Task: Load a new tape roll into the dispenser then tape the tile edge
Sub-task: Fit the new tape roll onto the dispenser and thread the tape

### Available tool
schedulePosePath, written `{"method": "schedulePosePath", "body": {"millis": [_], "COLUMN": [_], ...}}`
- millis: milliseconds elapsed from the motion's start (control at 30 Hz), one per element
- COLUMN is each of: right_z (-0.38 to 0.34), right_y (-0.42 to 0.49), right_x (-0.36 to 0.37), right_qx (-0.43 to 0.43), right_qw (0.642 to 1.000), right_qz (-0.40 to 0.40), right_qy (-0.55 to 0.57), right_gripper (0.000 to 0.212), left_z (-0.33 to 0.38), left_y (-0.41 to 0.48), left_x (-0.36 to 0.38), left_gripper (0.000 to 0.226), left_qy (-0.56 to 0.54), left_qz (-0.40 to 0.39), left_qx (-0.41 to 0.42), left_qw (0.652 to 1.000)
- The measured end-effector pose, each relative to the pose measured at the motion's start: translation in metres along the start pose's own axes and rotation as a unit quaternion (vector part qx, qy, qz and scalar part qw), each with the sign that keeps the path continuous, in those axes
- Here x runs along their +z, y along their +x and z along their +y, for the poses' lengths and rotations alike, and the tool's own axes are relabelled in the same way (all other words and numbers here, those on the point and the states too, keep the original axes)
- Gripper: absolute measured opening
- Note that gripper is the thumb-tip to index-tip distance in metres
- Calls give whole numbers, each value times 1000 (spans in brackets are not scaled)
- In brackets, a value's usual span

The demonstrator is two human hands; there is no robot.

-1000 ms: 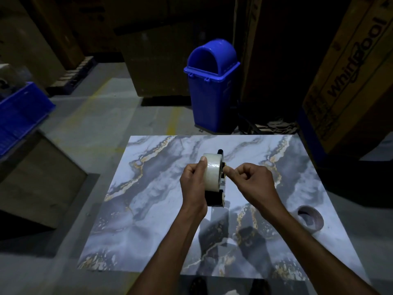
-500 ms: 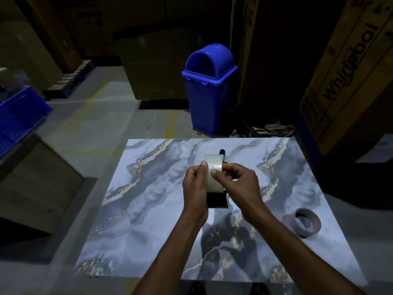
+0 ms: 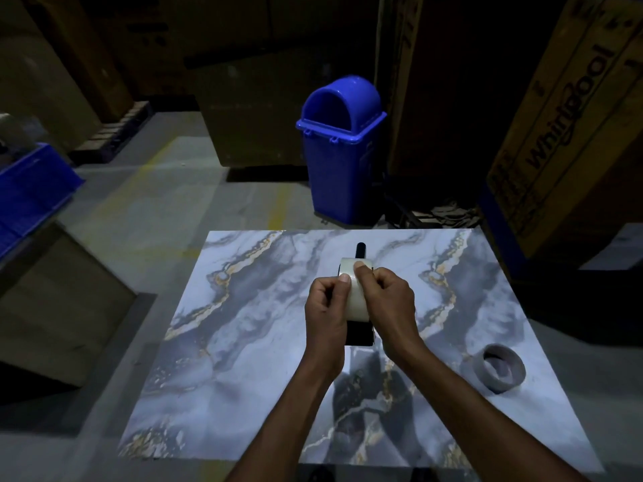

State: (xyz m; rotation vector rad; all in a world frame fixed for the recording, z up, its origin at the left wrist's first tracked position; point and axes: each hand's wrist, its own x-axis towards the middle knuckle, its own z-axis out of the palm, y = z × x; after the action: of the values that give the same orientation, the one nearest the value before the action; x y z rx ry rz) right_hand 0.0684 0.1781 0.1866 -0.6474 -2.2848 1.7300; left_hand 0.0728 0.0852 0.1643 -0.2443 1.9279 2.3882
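Observation:
A pale tape roll (image 3: pixel 355 293) sits in a black dispenser (image 3: pixel 359 333) held above the middle of a marble-patterned tile (image 3: pixel 250 325). My left hand (image 3: pixel 327 311) grips the roll and dispenser from the left, thumb on the roll's face. Curled against the roll's right side is my right hand (image 3: pixel 391 300), its thumb pressing on the tape near the top. The dispenser's black handle (image 3: pixel 360 250) sticks up behind the roll. Most of the dispenser's body is hidden by both hands.
A bare cardboard tape core (image 3: pixel 503 368) lies on the tile near its right edge. A blue swing-lid bin (image 3: pixel 339 151) stands beyond the tile's far edge. Large cardboard boxes (image 3: pixel 570 127) rise at the right, and a blue crate (image 3: pixel 31 189) sits at the left.
My right hand has moved left from beside the dispenser onto the roll, and its thumb has slid up the tape face. The left hand keeps its grip.

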Motion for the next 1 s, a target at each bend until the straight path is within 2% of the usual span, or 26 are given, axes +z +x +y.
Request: {"method": "schedulePosePath", "body": {"millis": [100, 200, 400, 600, 667, 767, 867, 1000], "right_z": [1, 1, 2, 5, 8, 10, 4, -5], "right_y": [2, 1, -3, -9, -9, -12, -17, -21], "right_x": [-2, -7, -13, -14, -13, -9, -4, -1], "right_qx": [22, 0, -59, -113, -113, -97, -48, 10], "right_qw": [996, 992, 989, 985, 986, 989, 996, 999], "right_qz": [-49, -92, -132, -130, -122, -106, -81, -31], "right_qy": [68, 86, 41, -2, -15, -20, 5, 40], "right_gripper": [42, 43, 54, 42, 44, 37, 26, 28], "left_z": [1, 2, 7, 7, 8, 7, 2, -6], "left_y": [1, 3, 10, 12, 12, 11, 6, -1], "left_x": [-3, -5, -2, 4, 7, 10, 12, 11], "left_gripper": [16, 12, 19, 24, 27, 28, 24, 34], "left_qy": [-10, -22, -60, -83, -76, -65, -56, -32], "left_qz": [-1, 5, 61, 112, 117, 126, 96, 57], "left_qx": [10, 12, -41, -40, -31, -28, -22, 22], "left_qw": [1000, 1000, 995, 989, 990, 989, 994, 998]}}
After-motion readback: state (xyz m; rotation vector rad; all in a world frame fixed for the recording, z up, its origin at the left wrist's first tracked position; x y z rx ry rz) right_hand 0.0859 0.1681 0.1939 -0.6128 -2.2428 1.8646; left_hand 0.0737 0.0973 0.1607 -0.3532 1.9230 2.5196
